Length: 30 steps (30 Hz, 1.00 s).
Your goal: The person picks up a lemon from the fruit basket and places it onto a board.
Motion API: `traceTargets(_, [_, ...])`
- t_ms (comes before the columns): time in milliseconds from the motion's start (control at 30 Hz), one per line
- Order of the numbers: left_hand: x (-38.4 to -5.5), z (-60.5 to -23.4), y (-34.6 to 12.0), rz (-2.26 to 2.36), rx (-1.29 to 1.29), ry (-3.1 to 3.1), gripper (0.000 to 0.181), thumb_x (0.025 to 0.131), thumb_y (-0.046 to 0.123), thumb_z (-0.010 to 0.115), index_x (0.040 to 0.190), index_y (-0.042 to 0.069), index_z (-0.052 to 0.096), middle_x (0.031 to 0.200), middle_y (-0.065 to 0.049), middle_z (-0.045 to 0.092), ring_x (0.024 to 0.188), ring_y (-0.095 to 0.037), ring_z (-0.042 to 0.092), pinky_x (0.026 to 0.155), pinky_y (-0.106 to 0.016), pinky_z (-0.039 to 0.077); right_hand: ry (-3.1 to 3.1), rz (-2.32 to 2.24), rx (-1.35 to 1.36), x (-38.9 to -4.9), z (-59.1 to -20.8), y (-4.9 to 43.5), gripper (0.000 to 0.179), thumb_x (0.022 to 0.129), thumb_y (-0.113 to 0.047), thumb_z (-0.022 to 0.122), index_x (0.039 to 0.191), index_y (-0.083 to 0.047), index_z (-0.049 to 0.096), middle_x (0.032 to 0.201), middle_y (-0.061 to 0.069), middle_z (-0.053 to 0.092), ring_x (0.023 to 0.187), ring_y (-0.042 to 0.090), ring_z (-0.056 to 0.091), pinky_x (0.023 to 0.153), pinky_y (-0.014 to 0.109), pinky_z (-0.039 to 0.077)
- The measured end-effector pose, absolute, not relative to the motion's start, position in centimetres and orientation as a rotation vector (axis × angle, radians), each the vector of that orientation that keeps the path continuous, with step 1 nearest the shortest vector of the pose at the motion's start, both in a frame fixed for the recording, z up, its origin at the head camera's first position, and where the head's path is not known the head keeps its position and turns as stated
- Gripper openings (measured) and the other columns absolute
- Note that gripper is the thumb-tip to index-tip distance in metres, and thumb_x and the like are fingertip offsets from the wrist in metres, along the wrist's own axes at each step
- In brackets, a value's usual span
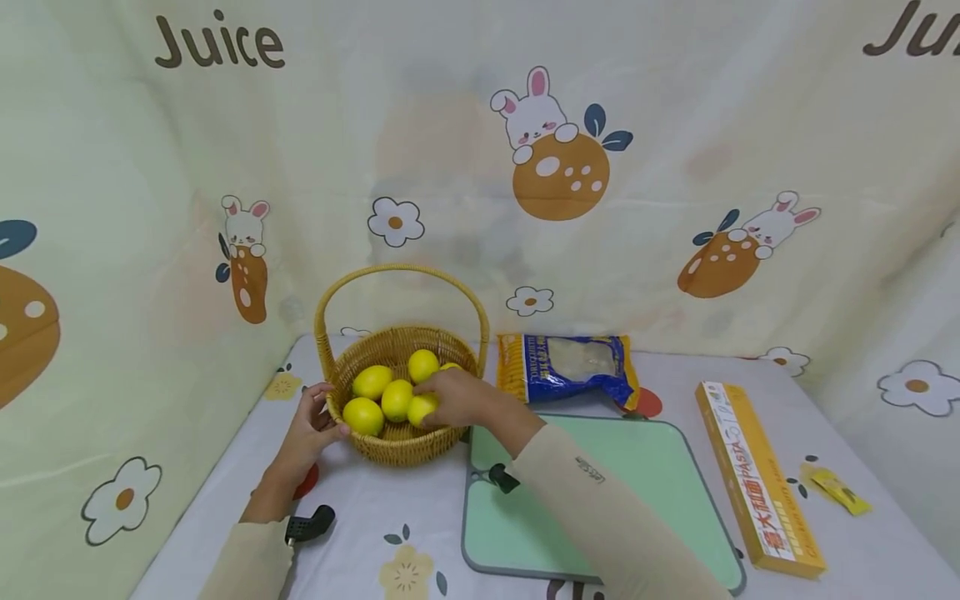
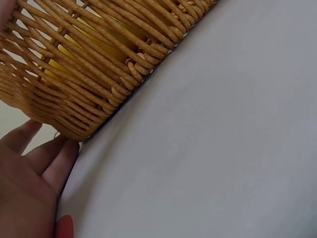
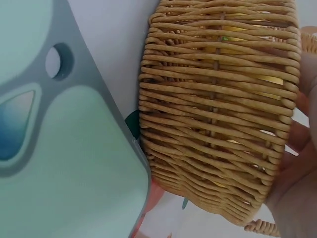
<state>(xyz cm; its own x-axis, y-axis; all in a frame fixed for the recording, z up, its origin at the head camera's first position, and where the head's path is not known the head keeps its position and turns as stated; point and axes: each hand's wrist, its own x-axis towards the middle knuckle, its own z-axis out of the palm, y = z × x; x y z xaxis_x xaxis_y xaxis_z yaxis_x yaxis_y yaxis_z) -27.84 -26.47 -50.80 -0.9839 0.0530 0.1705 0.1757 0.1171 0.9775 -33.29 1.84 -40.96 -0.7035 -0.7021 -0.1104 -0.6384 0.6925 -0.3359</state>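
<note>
The left hand [image 1: 311, 417] holds the wicker basket [image 1: 405, 452] by its rim; inside, the right hand [image 1: 461, 397] seems to grip a lemon [image 1: 422, 409], fingertips partly hidden. A loose pinch could let the smooth fruit slip.

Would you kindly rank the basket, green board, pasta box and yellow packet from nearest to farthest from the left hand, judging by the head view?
1. Basket: touching the left hand.
2. Green board: right of the basket.
3. Pasta box: right of the board.
4. Yellow packet: far right.
</note>
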Motion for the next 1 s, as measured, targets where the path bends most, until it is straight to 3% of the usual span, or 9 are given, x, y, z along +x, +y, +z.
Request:
traceTargets(167, [-27.8,-50.7,-26.8,-2.020,-0.218,-2.287,0.066,0.092,0.014,0.069,0.139,0.015,0.024,0.155,-0.021,0.021,0.133,-0.042,0.038,0.093,-0.020,0.043,2.723,-0.455,-1.102,-32.6,-40.1,2.2,0.056,0.089,-0.043,0.069,0.139,-0.022,0.055,0.144,0.001,0.049,0.134,0.024,0.040,0.110,0.043,0.032])
traceTargets(433, [-27.8,-50.6,-26.6,-2.009,-0.194,-2.317,0.068,0.091,0.020,0.071,0.139,0.016,0.023,0.157,-0.023,0.016,0.135,-0.043,0.036,0.103,-0.051,0.033,2.771,-0.488,-1.202,-31.1,-38.6,3.2,0.056,0.089,-0.041,0.068,0.139,-0.020,0.055,0.141,0.000,0.051,0.130,0.022,0.044,0.108,0.043,0.035])
traceTargets(700, [-28.0,-50.7,-26.3,-2.031,-0.235,-2.303,0.070,0.091,0.014,0.069,0.142,0.016,0.021,0.156,-0.024,0.016,0.136,-0.045,0.032,0.107,-0.055,0.028,2.815,-0.583,-1.153,-29.6,-37.9,6.5,0.054,0.089,-0.041,0.067,0.137,-0.020,0.056,0.134,-0.002,0.055,0.120,0.019,0.050,0.098,0.040,0.043])
traceTargets(1000, [-27.6,-50.3,-26.5,-2.023,-0.218,-2.310,0.071,0.092,0.015,0.069,0.143,0.015,0.020,0.156,-0.025,0.017,0.138,-0.043,0.029,0.107,-0.052,0.029,2.851,-0.709,-1.128,-28.0,-38.5,9.8,0.053,0.086,-0.039,0.069,0.134,-0.017,0.060,0.128,-0.003,0.058,0.114,0.017,0.052,0.092,0.037,0.046])
